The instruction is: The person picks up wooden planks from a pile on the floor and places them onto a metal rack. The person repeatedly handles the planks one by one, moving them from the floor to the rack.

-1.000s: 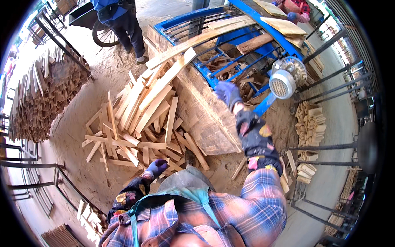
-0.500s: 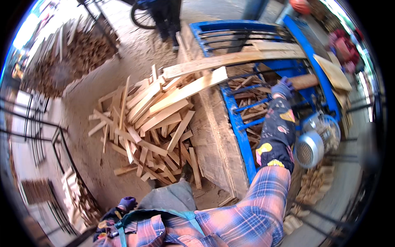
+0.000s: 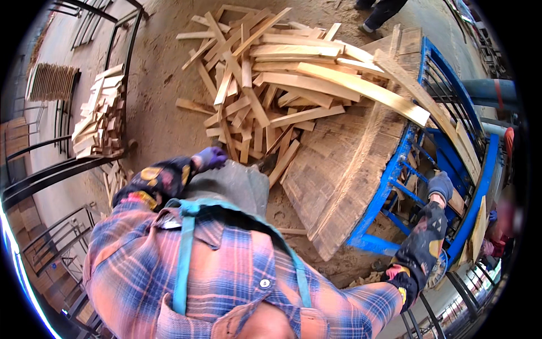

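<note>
My left hand [image 3: 210, 159], in a purple glove, hovers above the grey apron [image 3: 237, 183] on my lap, its fingers loosely bent and apart with nothing in them. My right arm reaches into a blue metal frame [image 3: 379, 195] at the right. There my gloved right hand [image 3: 440, 185] has its fingers curled at the end of a short piece of wood [image 3: 456, 203]; the fingertips are hidden. Across the frame lies a long board [image 3: 432, 107], and a paler board [image 3: 367, 93] slants from the pile towards the frame.
A large heap of loose wood strips [image 3: 245, 96] lies on the dusty floor ahead. Beside the blue frame is a broad wooden platform [image 3: 350, 169]. Stacked offcuts [image 3: 100, 113] sit on a black metal rack [image 3: 121, 51] at left. Another person's legs [image 3: 384, 12] show at the top.
The view has swung left, so the wood heap and blue frame sit further right. My left hand has come up and forward over the apron. My right hand remains by the short piece of wood.
</note>
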`<action>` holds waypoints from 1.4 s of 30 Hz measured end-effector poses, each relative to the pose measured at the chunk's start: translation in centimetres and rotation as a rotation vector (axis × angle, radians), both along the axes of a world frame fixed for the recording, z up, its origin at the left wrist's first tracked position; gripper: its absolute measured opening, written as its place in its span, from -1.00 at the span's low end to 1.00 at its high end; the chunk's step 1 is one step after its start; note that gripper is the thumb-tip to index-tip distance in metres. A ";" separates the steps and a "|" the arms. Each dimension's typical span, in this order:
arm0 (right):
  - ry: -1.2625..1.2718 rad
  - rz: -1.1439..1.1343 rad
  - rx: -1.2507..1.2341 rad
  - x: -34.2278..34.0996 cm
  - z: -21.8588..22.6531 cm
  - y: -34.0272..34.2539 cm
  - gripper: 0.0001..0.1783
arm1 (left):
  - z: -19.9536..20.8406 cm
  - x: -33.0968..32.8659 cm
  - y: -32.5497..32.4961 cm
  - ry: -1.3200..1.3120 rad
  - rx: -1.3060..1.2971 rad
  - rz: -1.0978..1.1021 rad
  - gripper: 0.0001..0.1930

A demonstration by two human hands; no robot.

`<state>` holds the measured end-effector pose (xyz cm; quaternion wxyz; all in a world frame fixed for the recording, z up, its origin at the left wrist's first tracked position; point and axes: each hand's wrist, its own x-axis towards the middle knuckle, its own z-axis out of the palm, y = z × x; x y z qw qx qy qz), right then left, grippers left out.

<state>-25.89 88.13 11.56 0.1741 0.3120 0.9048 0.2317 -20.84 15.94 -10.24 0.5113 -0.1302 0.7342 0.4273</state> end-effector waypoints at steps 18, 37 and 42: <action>-0.143 0.872 -0.363 6.5 5.1 -50.7 -0.81 | 13.6 -7.8 19.8 -0.179 0.747 -0.307 -0.57; 0.433 -1.495 -2.528 9.8 -13.0 -70.8 -0.56 | -0.3 -9.2 -10.1 0.482 -0.213 -0.619 -0.62; 0.803 -1.935 -2.495 12.6 -17.4 -71.8 -0.66 | -0.1 -7.4 -9.0 0.495 -0.008 -1.023 -0.75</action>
